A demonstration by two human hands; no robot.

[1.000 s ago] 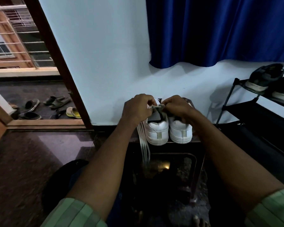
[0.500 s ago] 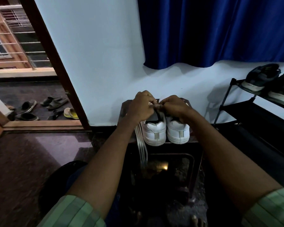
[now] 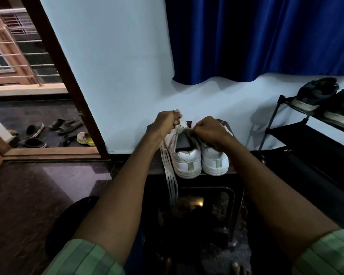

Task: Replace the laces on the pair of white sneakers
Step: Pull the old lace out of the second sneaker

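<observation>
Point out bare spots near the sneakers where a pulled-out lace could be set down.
Bare floor lies left of the dark stand, bordered by the doorway sill. The stand's top is crowded: both white sneakers fill it, loose laces hang over its left edge, and both hands work there.

Two white sneakers (image 3: 201, 159) stand side by side, heels at the counter's (image 3: 232, 175) front edge; pale laces (image 3: 170, 175) dangle over that edge beside the left one.
</observation>
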